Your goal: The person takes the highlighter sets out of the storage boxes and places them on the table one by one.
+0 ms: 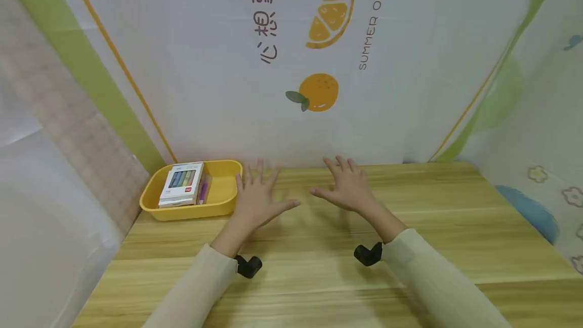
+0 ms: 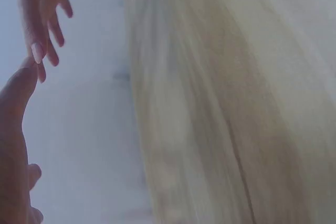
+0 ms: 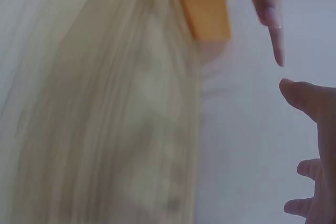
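My left hand (image 1: 256, 201) is held out above the wooden table with its fingers spread, holding nothing. It is close to the right end of a yellow tray (image 1: 150, 199). My right hand (image 1: 349, 186) is likewise spread, with nothing in it, and the two thumbs point toward each other with a gap between them. Inside the tray lies a white box (image 1: 193, 178) with a picture of coloured sticks on its front. Beside that box is a purple item (image 1: 203, 190), partly hidden, whose kind I cannot tell.
The wooden table (image 1: 291, 287) reaches back to a white curtain (image 1: 205, 90) printed with oranges and lettering. More patterned cloth (image 1: 546, 146) hangs along the right side, and checked cloth (image 1: 68, 95) hangs at the left. A black wrist mount (image 1: 248, 267) sits under the left wrist.
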A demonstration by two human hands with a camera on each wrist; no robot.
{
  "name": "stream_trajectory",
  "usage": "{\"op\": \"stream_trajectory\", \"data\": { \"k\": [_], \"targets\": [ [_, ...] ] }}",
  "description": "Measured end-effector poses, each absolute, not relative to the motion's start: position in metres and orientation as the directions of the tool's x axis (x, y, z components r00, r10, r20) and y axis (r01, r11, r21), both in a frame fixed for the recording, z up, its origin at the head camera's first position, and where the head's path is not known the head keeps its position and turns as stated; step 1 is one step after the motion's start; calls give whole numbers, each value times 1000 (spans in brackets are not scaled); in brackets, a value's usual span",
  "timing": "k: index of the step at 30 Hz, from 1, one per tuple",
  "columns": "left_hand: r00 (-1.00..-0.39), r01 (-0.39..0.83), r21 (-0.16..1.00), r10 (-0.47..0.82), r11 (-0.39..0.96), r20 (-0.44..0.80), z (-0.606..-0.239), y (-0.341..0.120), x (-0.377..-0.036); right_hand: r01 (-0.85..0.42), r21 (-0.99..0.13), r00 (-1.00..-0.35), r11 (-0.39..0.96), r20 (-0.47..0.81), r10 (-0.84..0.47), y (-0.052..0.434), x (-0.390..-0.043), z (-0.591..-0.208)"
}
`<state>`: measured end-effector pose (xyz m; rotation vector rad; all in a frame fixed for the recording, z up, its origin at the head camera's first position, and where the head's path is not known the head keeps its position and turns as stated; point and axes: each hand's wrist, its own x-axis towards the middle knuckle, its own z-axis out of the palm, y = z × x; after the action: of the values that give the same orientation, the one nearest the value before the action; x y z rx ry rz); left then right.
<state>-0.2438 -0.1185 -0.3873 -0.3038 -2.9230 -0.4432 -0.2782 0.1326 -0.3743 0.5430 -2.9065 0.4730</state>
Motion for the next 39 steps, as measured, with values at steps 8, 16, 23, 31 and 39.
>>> {"op": "stream_trajectory", "data": {
  "k": [8, 16, 23, 31, 39],
  "targets": [
    [-958, 242, 382, 157, 892, 241, -379, -138, -224, -446, -430, -894, 784, 247, -373, 114, -266, -360],
    [-949, 234, 461, 99, 856, 298, -368, -165, -215, -424, -647, -905, 634, 280, -320, 103, -264, -344],
    [-931, 187, 577, -44, 795, 363, -362, -197, -206, -433, -716, -899, 548, 293, -327, 88, -264, -345],
    [-875, 133, 720, -260, 681, 408, -366, -239, -204, -428, -776, -897, 464, 299, -326, 68, -264, -348],
    [-799, -23, 770, -474, 638, 369, -369, -290, -194, -450, -777, -884, 440, 321, -339, 51, -271, -358]
  ]
}}
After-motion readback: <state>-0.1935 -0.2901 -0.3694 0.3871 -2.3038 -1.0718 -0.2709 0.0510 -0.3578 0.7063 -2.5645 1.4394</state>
